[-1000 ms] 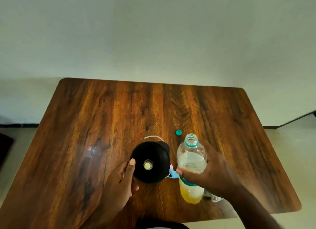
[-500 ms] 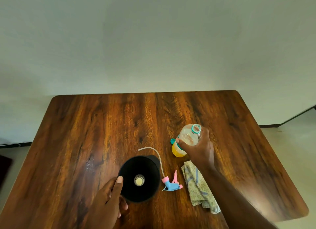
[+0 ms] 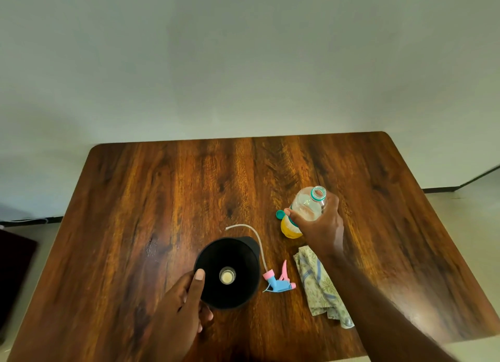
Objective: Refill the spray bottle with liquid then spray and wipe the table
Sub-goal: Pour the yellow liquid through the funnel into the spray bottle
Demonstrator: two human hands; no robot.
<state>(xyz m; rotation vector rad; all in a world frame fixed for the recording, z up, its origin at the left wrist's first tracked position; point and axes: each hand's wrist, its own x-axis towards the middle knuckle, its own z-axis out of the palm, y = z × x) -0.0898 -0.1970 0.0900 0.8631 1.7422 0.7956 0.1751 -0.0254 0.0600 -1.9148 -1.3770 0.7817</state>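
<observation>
A black funnel point(image 3: 238, 264) stands near the front of the wooden table point(image 3: 162, 199), with a pale bottle mouth showing through its hole. My left hand point(image 3: 181, 305) holds the funnel's rim, thumb on its edge. My right hand point(image 3: 322, 226) grips an open clear bottle point(image 3: 305, 210) with orange-yellow liquid at the bottom, standing on the table right of the funnel. Its teal cap point(image 3: 280, 214) lies beside it. The pink and blue spray head point(image 3: 278, 282) with its white tube lies between funnel and cloth. The spray bottle's body is hidden under the funnel.
A patterned green and blue cloth point(image 3: 319, 283) lies crumpled at the front right, under my right forearm. A plain wall stands behind the table. A dark object point(image 3: 13, 275) sits on the floor at the far left.
My right hand carried the liquid bottle away from beside the funnel, back and to the right, down next to the teal cap. The spray head and cloth came into view. My left hand stays on the funnel.
</observation>
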